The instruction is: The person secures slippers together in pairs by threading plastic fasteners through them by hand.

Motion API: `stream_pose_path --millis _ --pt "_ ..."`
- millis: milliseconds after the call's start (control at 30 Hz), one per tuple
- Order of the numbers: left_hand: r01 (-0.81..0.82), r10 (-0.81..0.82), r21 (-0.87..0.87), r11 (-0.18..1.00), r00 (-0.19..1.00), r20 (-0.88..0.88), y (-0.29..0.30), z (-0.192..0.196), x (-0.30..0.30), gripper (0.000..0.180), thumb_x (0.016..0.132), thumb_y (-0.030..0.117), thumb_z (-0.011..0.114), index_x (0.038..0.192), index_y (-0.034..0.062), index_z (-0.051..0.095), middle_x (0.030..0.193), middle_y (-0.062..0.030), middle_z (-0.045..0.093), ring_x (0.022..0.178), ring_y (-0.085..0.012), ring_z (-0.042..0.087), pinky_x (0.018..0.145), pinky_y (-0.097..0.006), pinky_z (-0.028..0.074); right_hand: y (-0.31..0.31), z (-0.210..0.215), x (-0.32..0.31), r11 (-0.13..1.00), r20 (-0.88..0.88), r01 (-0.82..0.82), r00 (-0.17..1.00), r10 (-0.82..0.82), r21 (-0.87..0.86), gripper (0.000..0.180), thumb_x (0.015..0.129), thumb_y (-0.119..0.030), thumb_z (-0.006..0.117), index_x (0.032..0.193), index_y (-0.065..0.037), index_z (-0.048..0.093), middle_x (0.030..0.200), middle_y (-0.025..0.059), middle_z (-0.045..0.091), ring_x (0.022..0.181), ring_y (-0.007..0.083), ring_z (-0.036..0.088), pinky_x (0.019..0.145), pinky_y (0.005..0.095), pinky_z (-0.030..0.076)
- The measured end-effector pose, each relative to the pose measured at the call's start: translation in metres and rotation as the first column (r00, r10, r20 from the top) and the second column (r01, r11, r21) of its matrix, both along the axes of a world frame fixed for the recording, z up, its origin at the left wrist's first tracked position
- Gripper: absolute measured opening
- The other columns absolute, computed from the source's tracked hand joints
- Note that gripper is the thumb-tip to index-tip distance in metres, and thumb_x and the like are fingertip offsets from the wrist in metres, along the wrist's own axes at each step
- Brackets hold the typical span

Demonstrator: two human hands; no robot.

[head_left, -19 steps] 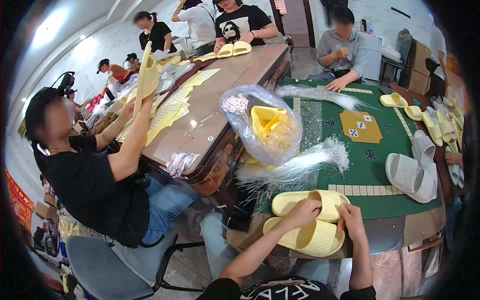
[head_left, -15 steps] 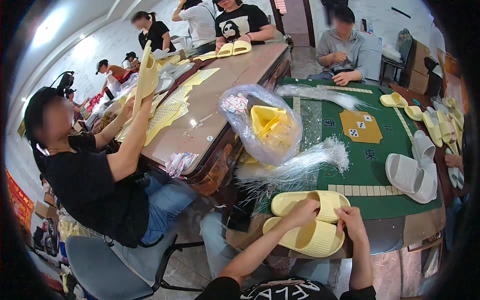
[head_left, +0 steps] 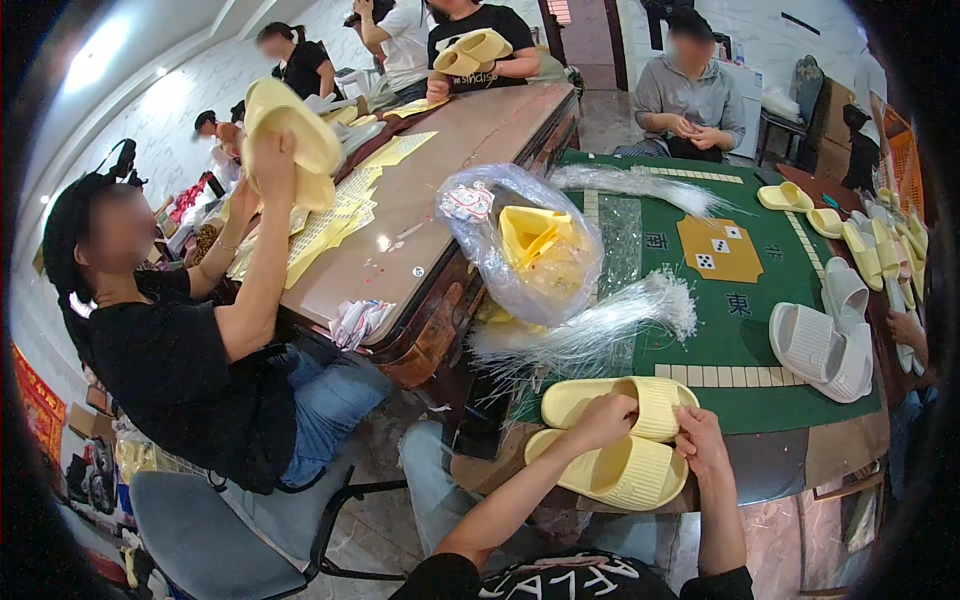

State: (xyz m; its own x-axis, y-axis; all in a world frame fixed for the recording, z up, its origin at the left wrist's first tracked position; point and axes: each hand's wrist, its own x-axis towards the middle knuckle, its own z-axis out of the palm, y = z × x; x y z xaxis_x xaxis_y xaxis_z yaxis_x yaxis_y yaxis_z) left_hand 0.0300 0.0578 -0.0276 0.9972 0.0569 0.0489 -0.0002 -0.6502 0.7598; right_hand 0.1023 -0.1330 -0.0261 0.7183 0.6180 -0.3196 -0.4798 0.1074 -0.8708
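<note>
- The far slipper (head_left: 658, 409), pale yellow with a ribbed strap, lies on the table (head_left: 790, 465) at the edge nearest the person, toe to the right.
- The near slipper (head_left: 645, 475), its match, lies close beside it on the person's side, toe also to the right.
- The left hand (head_left: 607, 420) is curled, its fingers reaching into the far slipper's foot opening and partly hidden by the strap; whether they grip anything cannot be told.
- The right hand (head_left: 703, 440) is mostly closed, fingers bent and tips drawn together at the far slipper's toe end; whether something thin is between them cannot be told.
- A green mat (head_left: 690, 345) covers much of the table, with an orange panel (head_left: 718, 262) in the middle.
- Just beyond the far slipper lies a bundle of clear strands (head_left: 650, 305); a second bundle (head_left: 640, 182) lies farther off.
- Left of the mat's middle is a clear bag (head_left: 468, 250), open, with yellow pieces (head_left: 535, 240) inside.
- A white pair (head_left: 805, 342) of slippers sits to the right on the mat.
- At left, a seated co-worker (head_left: 160, 350) holds up yellow slippers (head_left: 312, 150).
- Across the mat, a co-worker in grey (head_left: 690, 95) sits with both hands close together.
</note>
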Motion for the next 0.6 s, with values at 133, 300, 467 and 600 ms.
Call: stream_pose_path --millis 133,300,467,600 --pt "-0.041 0.042 0.017 0.999 0.999 -0.010 -0.002 0.003 -0.003 0.012 0.075 0.010 0.056 0.082 0.0021 0.063 0.077 -0.0189 0.061 0.072 -0.0364 0.059 0.063 -0.042 0.045 0.001 -0.003 -0.004 0.989 0.099 0.144 0.985 -0.141 -0.024 0.021 0.088 -0.014 0.055 0.072 -0.001 0.054 0.061 0.0005 0.053 0.037 0.0037 0.037 0.032 0.0195 0.027" --pt "0.058 -0.058 0.016 0.998 0.998 -0.022 0.012 0.027 -0.022 0.016 0.077 0.011 0.055 0.088 0.0033 0.063 0.081 -0.0179 0.062 0.076 -0.0347 0.059 0.066 -0.040 0.046 -0.006 0.009 -0.014 0.876 0.685 0.475 0.666 -0.297 -0.081 0.020 0.088 -0.012 0.052 0.073 0.001 0.056 0.055 0.0009 0.049 0.040 0.0036 0.039 0.034 0.0195 0.027" --pt "-0.115 0.047 0.336 0.935 0.978 0.204 0.031 0.053 -0.059 0.014 0.077 0.010 0.056 0.085 0.0036 0.064 0.079 -0.0121 0.060 0.076 -0.0291 0.059 0.066 -0.039 0.047 -0.032 0.017 0.001 0.880 0.170 0.404 0.876 -0.451 0.249 0.022 0.090 -0.020 0.052 0.081 -0.001 0.058 0.053 -0.0032 0.045 0.038 0.0036 0.031 0.035 0.0187 0.020" --pt "-0.273 0.150 0.547 0.791 0.954 0.259 0.042 0.057 -0.077 0.011 0.075 0.007 0.052 0.081 0.0052 0.061 0.079 -0.0081 0.056 0.082 -0.0261 0.055 0.069 -0.037 0.046 -0.050 -0.007 0.018 0.748 -0.196 0.439 0.897 -0.396 0.498 0.019 0.092 -0.020 0.049 0.090 -0.003 0.056 0.060 -0.0026 0.048 0.043 0.0028 0.036 0.038 0.0153 0.029"
